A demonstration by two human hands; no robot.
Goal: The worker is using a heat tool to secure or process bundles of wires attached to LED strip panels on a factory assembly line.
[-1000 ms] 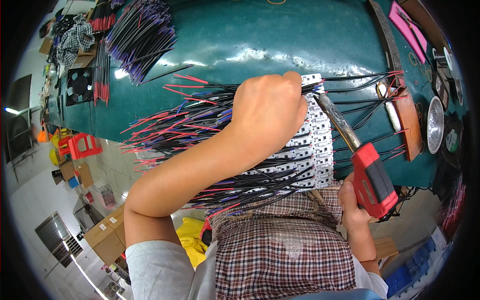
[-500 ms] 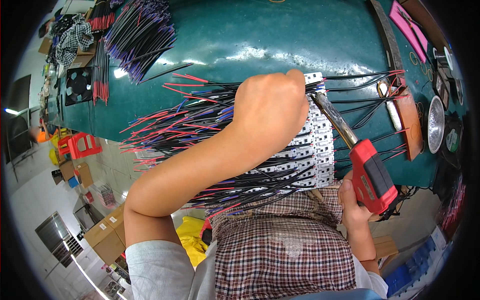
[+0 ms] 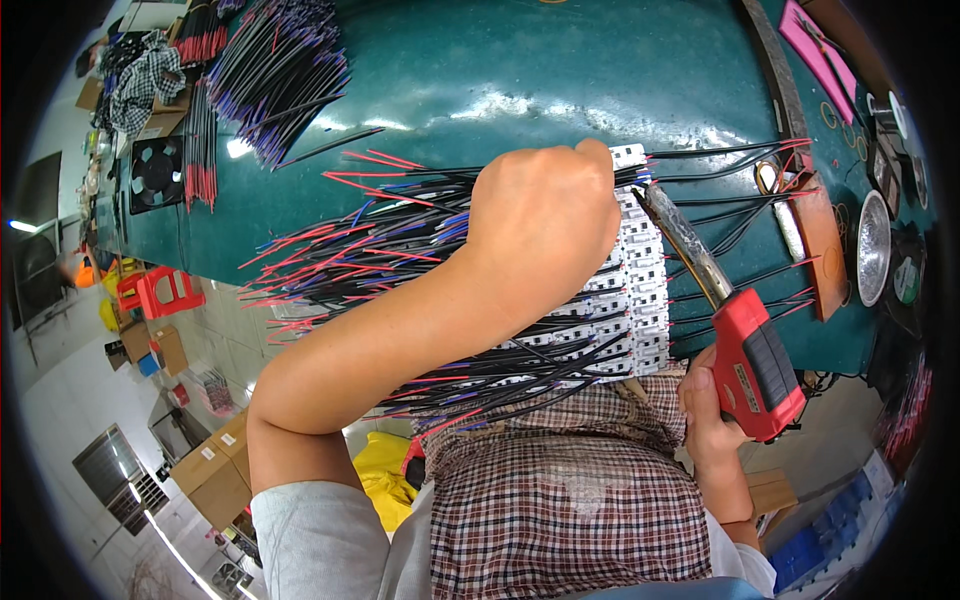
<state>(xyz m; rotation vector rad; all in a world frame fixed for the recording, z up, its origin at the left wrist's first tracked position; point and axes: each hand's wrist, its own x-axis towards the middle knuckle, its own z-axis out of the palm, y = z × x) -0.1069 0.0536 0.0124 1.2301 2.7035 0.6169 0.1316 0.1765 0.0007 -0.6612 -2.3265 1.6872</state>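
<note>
My left hand (image 3: 545, 215) is closed in a fist over the upper part of a panel of small white circuit boards (image 3: 645, 290). Its fingertips are hidden beneath it, so what they grip does not show; dark wire ends poke out beside the knuckles. My right hand (image 3: 708, 415) is wrapped round the handle of a red and black soldering gun (image 3: 755, 365). The gun's metal barrel slants up to the left, with its dark tip close to the boards near my left hand. Many black wires (image 3: 400, 260) with red and blue ends lie across the boards.
On the green table (image 3: 430, 60) lies a big pile of wires (image 3: 280, 80) at the far left, near a small black fan (image 3: 157, 172). At the right are a brown block (image 3: 820, 250), a metal bowl (image 3: 873, 248) and a pink sheet (image 3: 815, 45). A red stool (image 3: 165, 290) stands on the floor.
The soldering gun has shifted slightly right and down, its tip drawing a little away from my left hand. My left hand has barely moved and is still closed.
</note>
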